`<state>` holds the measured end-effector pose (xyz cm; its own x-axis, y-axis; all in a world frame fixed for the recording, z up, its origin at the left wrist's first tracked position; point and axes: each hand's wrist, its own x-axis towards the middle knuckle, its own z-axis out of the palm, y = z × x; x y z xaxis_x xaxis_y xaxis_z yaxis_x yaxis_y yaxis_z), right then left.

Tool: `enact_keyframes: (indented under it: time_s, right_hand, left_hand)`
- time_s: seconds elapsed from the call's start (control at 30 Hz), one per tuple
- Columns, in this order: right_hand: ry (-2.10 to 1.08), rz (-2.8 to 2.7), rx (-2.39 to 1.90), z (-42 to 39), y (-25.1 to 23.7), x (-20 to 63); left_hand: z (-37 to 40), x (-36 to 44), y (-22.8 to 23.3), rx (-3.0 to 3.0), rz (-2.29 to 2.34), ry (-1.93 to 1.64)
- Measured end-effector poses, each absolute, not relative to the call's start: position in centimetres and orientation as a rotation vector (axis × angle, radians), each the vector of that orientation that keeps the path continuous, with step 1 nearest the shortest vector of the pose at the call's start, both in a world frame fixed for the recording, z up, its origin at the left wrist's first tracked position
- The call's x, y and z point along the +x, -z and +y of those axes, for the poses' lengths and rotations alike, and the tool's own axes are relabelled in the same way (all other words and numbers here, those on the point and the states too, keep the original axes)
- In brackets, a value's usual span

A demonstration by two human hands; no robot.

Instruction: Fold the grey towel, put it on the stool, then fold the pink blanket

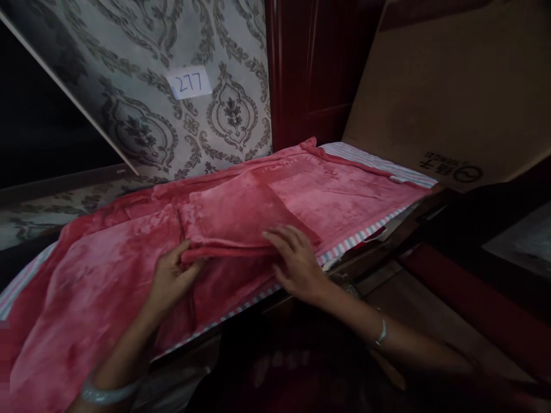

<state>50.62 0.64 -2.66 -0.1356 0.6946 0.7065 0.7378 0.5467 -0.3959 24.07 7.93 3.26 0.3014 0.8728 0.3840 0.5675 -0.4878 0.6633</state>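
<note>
Left hand (pixel 172 275) pinches the folded cloth (pixel 241 218) at its 7 o'clock corner; right hand (pixel 297 264) lies flat, released, at 5 o'clock, over the blanket (pixel 107 275).

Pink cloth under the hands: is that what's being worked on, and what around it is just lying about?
In hand:
- folded pink cloth, near edge pinched by the left hand, right hand flat on it
- spread pink blanket beneath

Lying about:
- striped sheet
- cardboard sheet
- patterned board with paper label 277
- red wooden door
</note>
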Motion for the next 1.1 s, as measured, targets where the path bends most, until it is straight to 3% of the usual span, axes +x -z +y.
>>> enact_keyframes:
  time_s: [0.13, 0.37, 0.7, 1.1]
  right_hand:
    - [0.219, -1.752, -1.435, 0.7, 5.2, 55.5]
    - [0.15, -1.673, -1.506, 2.5, 7.8, 58.2]
    - [0.105, -1.592, -1.501, 2.2, 10.0, 60.0]
    - [0.102, -1.597, -1.495, 1.3, 10.8, 60.4]
  left_hand:
    - [7.8, 24.1, -3.4, 2.109, 1.322, -1.088]
    - [7.1, 22.9, -2.9, 2.229, 1.309, -1.064]
    - [5.1, 21.3, 2.8, 2.889, 0.86, -0.711]
    - [3.2, 21.8, 1.3, 2.918, 0.948, -0.391]
